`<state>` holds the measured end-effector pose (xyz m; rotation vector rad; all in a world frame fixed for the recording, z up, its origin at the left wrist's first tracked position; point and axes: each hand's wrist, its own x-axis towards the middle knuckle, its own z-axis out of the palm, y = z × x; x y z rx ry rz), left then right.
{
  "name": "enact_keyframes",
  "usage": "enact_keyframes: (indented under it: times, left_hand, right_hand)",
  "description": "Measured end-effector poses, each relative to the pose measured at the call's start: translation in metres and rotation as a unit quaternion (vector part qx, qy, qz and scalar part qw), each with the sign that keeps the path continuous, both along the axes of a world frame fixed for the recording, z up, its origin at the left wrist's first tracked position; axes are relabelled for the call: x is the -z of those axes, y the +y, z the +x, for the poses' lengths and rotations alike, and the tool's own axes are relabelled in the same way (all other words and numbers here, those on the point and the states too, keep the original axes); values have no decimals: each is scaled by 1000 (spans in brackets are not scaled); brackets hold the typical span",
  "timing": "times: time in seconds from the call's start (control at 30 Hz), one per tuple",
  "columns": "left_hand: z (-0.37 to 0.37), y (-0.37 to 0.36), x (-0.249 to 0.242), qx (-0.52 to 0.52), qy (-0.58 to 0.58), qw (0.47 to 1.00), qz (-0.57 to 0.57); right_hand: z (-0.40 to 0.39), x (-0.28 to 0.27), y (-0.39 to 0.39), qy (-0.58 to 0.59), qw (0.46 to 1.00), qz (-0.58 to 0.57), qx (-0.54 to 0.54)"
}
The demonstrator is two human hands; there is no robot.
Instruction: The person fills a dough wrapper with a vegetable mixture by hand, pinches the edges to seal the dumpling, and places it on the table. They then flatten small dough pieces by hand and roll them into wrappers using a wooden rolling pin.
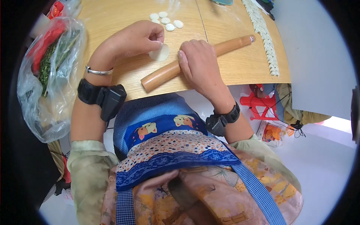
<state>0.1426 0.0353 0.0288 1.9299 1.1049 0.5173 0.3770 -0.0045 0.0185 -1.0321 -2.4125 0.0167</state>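
Observation:
My left hand (pixel 144 37) pinches the upper edge of a round, flat dough wrapper (pixel 160 53) between thumb and curled fingers. The wrapper lies against the wooden table. Just to its right, my right hand (pixel 198 62) is wrapped over a thick wooden rolling pin (pixel 163 77). The pin slants across the table from near its front edge up toward the right, with its left end close to the wrapper. Beyond my left hand, several small floured dough discs (pixel 170 27) form a loose cluster.
A long row of folded dough pieces (pixel 264 37) runs along the table's right side. Clear plastic bags (pixel 56 97) with greens and something red hang at the left edge. A green object (pixel 223 2) shows at the top. A red stool (pixel 258 105) stands below right.

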Motion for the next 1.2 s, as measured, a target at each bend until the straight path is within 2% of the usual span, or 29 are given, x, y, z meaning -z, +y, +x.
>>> enact_keyframes:
  times: [0.13, 0.2, 0.6, 0.83, 1.03, 1.1, 1.2]
  left_hand:
    - [2, -3, 2, -3, -22, 1000, -14]
    - [3, -2, -1, 7, 28, 999, -34]
    - [1, 1, -3, 0, 44, 999, -20]
    - [-1, 0, -1, -5, 35, 999, -9]
    - [1, -4, -3, -2, 29, 999, -23]
    - [6, -8, -4, -17, -22, 999, -26]
    - [4, 0, -3, 15, 21, 999, -44]
  right_hand:
    - [2, 1, -2, 4, 1000, 5, 0]
    - [0, 2, 0, 16, 1000, 12, 0]
    - [-37, 1, 57, 7, 1000, -10, -6]
    - [-20, -4, 28, -31, 999, -36, 14]
    - [2, 3, 1, 6, 1000, 0, 8]
    - [1, 4, 0, 24, 1000, 12, 4]
    - [-4, 1, 2, 10, 1000, 2, 16]
